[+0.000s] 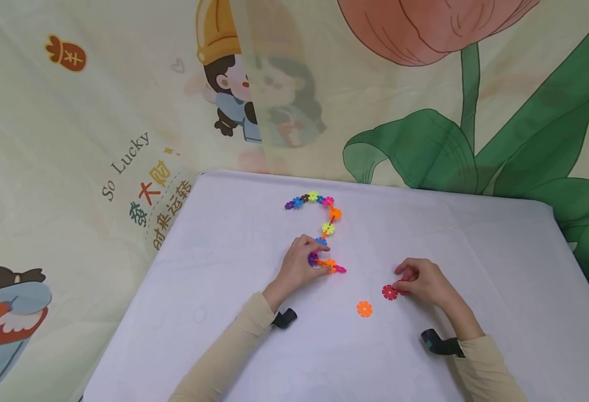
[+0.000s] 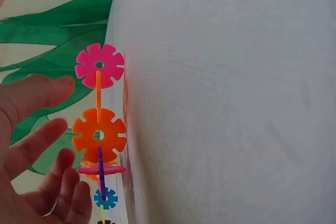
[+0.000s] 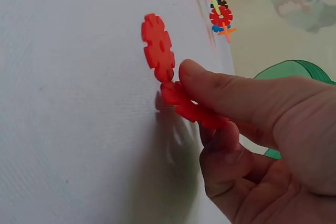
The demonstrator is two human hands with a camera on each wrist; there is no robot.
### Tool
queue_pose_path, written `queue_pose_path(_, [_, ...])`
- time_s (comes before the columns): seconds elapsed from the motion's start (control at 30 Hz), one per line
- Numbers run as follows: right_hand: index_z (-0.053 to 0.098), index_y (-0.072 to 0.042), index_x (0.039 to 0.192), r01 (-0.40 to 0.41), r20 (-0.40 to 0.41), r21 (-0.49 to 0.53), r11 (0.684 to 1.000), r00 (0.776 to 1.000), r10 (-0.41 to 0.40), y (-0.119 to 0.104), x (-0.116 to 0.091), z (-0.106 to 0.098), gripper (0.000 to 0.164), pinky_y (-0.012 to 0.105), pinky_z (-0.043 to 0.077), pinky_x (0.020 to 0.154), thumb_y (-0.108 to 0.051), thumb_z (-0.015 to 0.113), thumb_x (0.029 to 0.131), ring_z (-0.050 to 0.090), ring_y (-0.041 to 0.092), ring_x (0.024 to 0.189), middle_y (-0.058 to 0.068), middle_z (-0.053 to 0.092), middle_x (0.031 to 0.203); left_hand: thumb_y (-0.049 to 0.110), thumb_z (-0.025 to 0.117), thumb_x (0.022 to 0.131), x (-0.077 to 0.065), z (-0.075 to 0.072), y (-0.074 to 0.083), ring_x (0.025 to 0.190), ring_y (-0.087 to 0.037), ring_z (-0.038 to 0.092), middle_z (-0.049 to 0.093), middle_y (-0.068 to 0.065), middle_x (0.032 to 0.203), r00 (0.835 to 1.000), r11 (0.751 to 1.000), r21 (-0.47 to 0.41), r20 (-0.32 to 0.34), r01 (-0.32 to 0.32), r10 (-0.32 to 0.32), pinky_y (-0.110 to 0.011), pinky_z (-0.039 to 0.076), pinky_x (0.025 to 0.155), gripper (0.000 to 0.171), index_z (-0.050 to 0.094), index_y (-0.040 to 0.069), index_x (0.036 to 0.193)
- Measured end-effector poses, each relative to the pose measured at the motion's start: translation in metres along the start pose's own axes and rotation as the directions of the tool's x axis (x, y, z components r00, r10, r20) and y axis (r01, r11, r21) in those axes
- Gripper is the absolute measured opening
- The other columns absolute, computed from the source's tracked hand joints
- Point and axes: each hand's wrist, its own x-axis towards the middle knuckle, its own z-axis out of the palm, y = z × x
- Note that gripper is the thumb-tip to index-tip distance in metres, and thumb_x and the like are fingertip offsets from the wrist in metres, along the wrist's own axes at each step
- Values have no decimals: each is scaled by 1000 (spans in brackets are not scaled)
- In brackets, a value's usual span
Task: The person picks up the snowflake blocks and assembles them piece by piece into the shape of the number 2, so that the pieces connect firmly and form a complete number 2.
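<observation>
A curved chain of interlocking snowflake discs (image 1: 328,229) in many colours stands on the white table. My left hand (image 1: 301,261) is around its near end, thumb and fingers spread apart beside the discs. In the left wrist view, a pink disc (image 2: 100,66) ends the chain, joined to orange discs (image 2: 99,135), and the fingers (image 2: 47,95) lie alongside. My right hand (image 1: 425,282) pinches a red snowflake disc (image 3: 189,106) between thumb and finger. A second red disc (image 3: 157,45) is right at its edge. Close by on the table lies a loose orange disc (image 1: 364,309).
The white-covered table (image 1: 214,223) reaches back to a printed cloth backdrop (image 1: 284,162). Black camera mounts (image 1: 440,341) stick out below both wrists. The chain's far end (image 1: 290,205) curls toward the left.
</observation>
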Motion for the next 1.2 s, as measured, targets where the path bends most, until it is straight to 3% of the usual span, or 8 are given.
queue_pose_path(0.2, [70,0,96,1,-29,80,997,1000,1,-2,5,2,23,23,50,59,-12,82,80,57,18,68,2,64,74,18,83,79,2,1,0,91,-19,52,60,-5,97,998,998,-13,33,-59,59,-24,45,74,32,73,9,109])
queue_pose_path(0.33, [70,3,99,-17,-48,144,989,999,24,-7,10,7,23,20,53,62,-10,79,83,63,19,71,7,69,80,21,83,80,3,0,1,93,-16,53,65,-1,101,991,990,88,81,-111,104,-24,46,77,33,73,11,110])
queue_pose_path(0.4, [69,5,103,-37,-48,197,980,998,48,-11,13,12,24,19,54,64,-9,77,85,66,20,73,10,71,84,24,83,80,4,-1,4,96,-16,54,67,1,104,982,969,181,120,-169,149,-25,47,81,34,73,13,111])
queue_pose_path(0.5, [68,7,106,-77,-42,284,956,995,93,-19,18,20,26,20,55,66,-9,74,87,69,22,76,14,72,89,29,81,82,7,-3,7,103,-16,56,68,1,110,960,915,310,186,-260,210,-27,45,87,37,73,15,115])
queue_pose_path(0.6, [67,6,109,-112,-33,361,926,991,132,-28,22,30,26,20,56,68,-10,73,89,70,22,79,15,72,93,34,78,85,10,-3,11,107,-16,57,69,2,111,946,892,351,254,-285,203,-27,45,87,37,72,17,117])
queue_pose_path(0.8, [66,5,109,-135,-39,479,867,984,174,-40,30,50,24,20,56,72,-10,70,91,72,21,80,17,71,96,34,76,87,13,-2,15,102,-12,60,69,5,107,936,896,356,317,-266,152,-27,44,87,30,74,19,113])
queue_pose_path(1.07, [64,8,108,-213,-9,628,748,960,281,-49,36,64,26,24,58,66,-10,72,90,71,18,70,13,72,89,32,75,88,16,0,15,91,-10,60,69,7,94,953,914,336,269,-229,140,-25,41,78,17,77,21,101])
queue_pose_path(1.2, [64,7,115,-230,5,661,714,953,303,-50,36,66,30,24,58,65,-10,71,90,71,18,70,13,73,90,29,75,88,17,0,14,89,-10,61,69,7,91,960,938,288,250,-195,123,-26,42,77,12,77,20,97])
